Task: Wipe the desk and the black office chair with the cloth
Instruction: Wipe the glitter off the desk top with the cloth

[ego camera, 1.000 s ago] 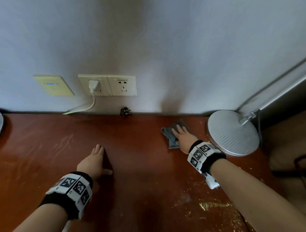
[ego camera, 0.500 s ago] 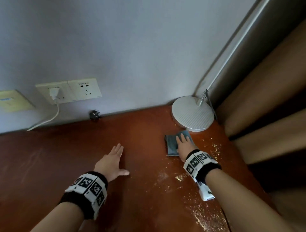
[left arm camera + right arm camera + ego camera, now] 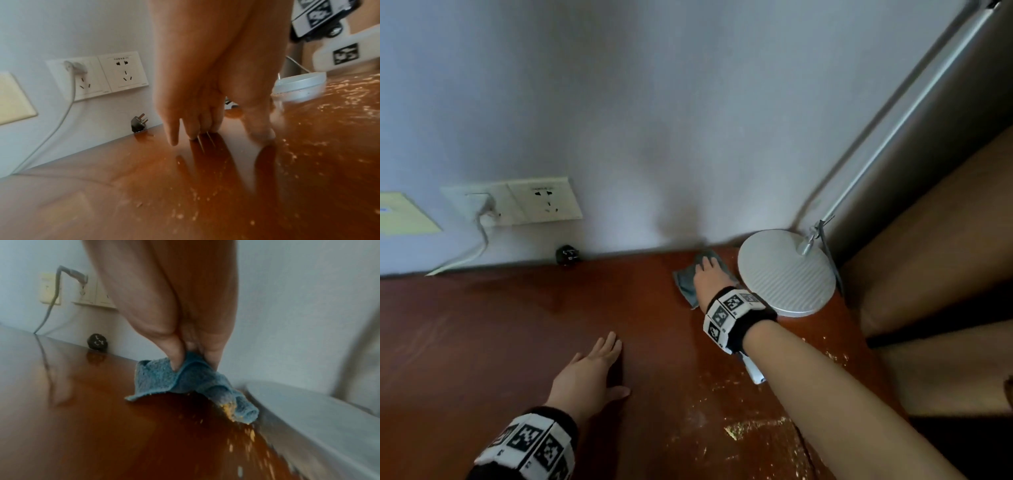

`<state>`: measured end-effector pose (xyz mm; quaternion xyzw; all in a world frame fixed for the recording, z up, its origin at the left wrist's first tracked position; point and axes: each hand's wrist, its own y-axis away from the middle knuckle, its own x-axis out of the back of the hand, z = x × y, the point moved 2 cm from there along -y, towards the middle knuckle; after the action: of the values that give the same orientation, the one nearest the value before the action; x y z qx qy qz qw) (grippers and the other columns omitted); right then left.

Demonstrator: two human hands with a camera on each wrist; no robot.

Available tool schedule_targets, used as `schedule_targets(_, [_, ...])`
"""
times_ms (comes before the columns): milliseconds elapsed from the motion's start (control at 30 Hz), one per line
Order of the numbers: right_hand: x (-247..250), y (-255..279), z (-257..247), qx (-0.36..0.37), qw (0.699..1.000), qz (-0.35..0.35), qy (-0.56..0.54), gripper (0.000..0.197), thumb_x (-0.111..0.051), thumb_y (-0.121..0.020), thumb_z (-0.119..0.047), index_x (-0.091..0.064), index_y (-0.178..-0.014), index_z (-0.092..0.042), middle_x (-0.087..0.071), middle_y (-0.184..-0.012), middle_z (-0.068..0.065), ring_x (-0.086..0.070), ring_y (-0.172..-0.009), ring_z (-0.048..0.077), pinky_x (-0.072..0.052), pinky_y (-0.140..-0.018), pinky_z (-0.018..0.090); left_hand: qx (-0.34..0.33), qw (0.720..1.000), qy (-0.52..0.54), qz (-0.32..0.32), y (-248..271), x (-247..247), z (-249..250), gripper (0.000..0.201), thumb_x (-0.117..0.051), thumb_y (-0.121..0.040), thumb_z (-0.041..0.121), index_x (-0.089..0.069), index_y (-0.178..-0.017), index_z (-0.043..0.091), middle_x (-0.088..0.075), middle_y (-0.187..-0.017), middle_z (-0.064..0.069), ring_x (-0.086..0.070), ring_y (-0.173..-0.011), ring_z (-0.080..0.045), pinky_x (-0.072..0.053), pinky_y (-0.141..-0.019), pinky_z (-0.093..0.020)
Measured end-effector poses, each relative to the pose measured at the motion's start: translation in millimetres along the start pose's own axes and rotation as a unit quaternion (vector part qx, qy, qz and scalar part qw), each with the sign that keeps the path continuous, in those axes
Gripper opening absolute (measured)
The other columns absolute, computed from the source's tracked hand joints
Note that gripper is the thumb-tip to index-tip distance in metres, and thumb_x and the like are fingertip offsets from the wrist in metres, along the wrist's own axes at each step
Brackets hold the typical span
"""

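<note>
A blue-grey cloth (image 3: 684,281) lies on the red-brown desk (image 3: 500,342) at the wall, just left of the round lamp base (image 3: 787,274). My right hand (image 3: 708,270) presses on it with straight fingers. In the right wrist view the thumb and fingers push into the bunched cloth (image 3: 156,378), which has yellow crumbs on its rolled end. My left hand (image 3: 592,370) rests flat on the bare desk nearer to me, fingers spread, holding nothing. The black office chair is not in view.
Yellowish crumbs (image 3: 750,428) are scattered on the desk front right. A black plug (image 3: 567,255) lies at the wall, below the wall sockets (image 3: 541,202) with a white cable. The lamp's arm (image 3: 893,130) rises at the right. Brown fabric (image 3: 928,274) hangs beyond the desk's right edge.
My right hand has slid the cloth away from me, from in front of the lamp base back to the wall. The left hand stays flat on the desk.
</note>
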<state>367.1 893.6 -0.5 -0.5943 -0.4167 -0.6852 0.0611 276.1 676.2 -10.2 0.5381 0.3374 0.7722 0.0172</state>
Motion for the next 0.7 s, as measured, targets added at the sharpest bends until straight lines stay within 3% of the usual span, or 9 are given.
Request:
schedule_targets(133, [16.0,-31.3,9.7,-0.003,0.997,-0.01,0.079,0.044,-0.041,-0.098,-0.012,-0.035,-0.14,-0.001,-0.013,-0.156,0.017,-0.004,-0.143,0.035,-0.009,-0.116,0.048,0.016,0.999,0.012,0.033,-1.4,-9.3,0.1,0.079,-0.048,-0.095,0.045,0.003,-0.152,0.025,0.015,-0.157,0.01,0.005,-0.146,-0.006,-0.009,-0.12,-0.029])
schedule_targets(267, [1.6,-24.8,10.7,-0.035,0.995,-0.047,0.076,0.05,-0.042,-0.099,-0.019,-0.029,-0.144,-0.002,-0.018,-0.154,0.02,-0.006,-0.142,0.041,-0.005,-0.115,0.053,0.029,0.999,0.02,0.032,0.8,-8.0,-0.1,0.076,-0.046,-0.096,0.043,0.003,-0.152,0.027,0.014,-0.157,0.012,0.004,-0.146,-0.005,-0.009,-0.12,-0.029])
schedule_targets(367, [-17.3,18.6,4.6,-0.001,0.988,-0.094,0.121,0.054,-0.046,-0.097,-0.013,-0.024,-0.145,0.0,-0.029,-0.148,0.025,-0.015,-0.137,0.048,-0.012,-0.112,0.059,0.032,0.998,0.032,0.036,1.2,-7.3,2.8,0.076,-0.046,-0.097,0.042,0.003,-0.152,0.027,0.015,-0.157,0.013,0.004,-0.145,-0.004,-0.008,-0.119,-0.029])
schedule_targets(467, [-14.9,56.3,7.5,0.035,0.981,-0.129,0.137,0.045,-0.05,-0.095,-0.01,-0.038,-0.137,0.004,-0.042,-0.138,0.025,-0.034,-0.13,0.044,-0.03,-0.106,0.054,0.036,0.998,0.037,0.031,4.0,-7.4,4.0,0.076,-0.047,-0.096,0.041,0.004,-0.152,0.027,0.015,-0.157,0.013,0.006,-0.145,-0.003,-0.008,-0.119,-0.029])
schedule_targets(567, [18.9,46.5,12.8,0.077,0.994,-0.039,0.073,0.026,-0.052,-0.091,-0.006,-0.057,-0.115,0.004,-0.058,-0.122,0.021,-0.056,-0.112,0.035,-0.046,-0.09,0.041,0.036,0.998,0.032,0.028,3.8,-5.1,4.1,0.076,-0.046,-0.097,0.04,0.004,-0.152,0.027,0.015,-0.157,0.013,0.005,-0.145,-0.004,-0.008,-0.119,-0.029])
schedule_targets(633, [32.2,25.4,15.5,0.087,0.994,0.014,0.068,0.03,-0.054,-0.09,-0.007,-0.055,-0.117,0.004,-0.051,-0.129,0.022,-0.047,-0.121,0.035,-0.041,-0.1,0.04,0.035,0.999,0.022,0.024,3.4,-4.3,3.1,0.075,-0.046,-0.097,0.04,0.004,-0.152,0.027,0.015,-0.157,0.012,0.005,-0.145,-0.004,-0.008,-0.119,-0.03])
schedule_targets(700, [26.2,10.7,21.0,0.086,0.991,-0.013,0.104,0.045,-0.052,-0.092,-0.007,-0.041,-0.134,0.004,-0.027,-0.147,0.024,-0.025,-0.137,0.034,-0.029,-0.111,0.042,0.036,0.999,0.015,0.01,4.3,-4.8,3.0,0.074,-0.045,-0.098,0.039,0.005,-0.152,0.027,0.015,-0.157,0.012,0.005,-0.145,-0.004,-0.009,-0.119,-0.03])
